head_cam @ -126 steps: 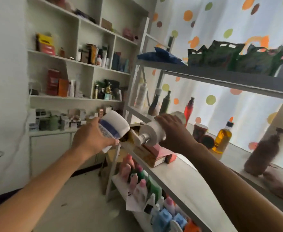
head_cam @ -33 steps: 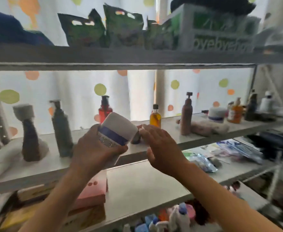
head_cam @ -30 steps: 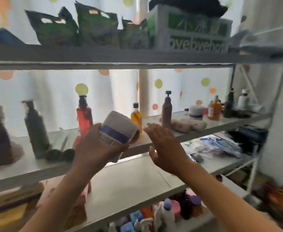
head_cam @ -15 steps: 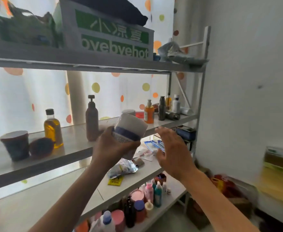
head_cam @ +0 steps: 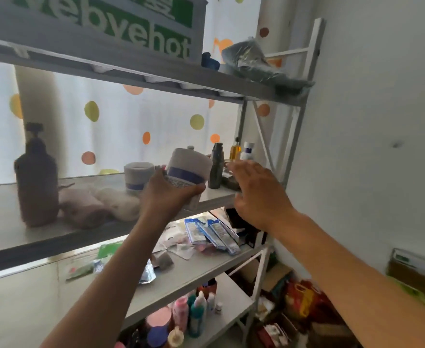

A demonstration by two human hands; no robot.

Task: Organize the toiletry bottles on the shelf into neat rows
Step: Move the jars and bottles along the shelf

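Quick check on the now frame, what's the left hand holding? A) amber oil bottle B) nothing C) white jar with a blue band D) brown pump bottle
C: the left hand is wrapped around the white jar with a blue band, tilted, in front of the shelf; the right hand is open and empty, and the brown pump bottle stands untouched on the shelf.

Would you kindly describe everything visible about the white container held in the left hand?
The white container is a squat cylinder, plastic by its look, with a blue band around it and small print below. It is tilted, its flat end toward the upper right. The left hand grips its lower part, in the air before the shelf. Nothing else visibly touches it.
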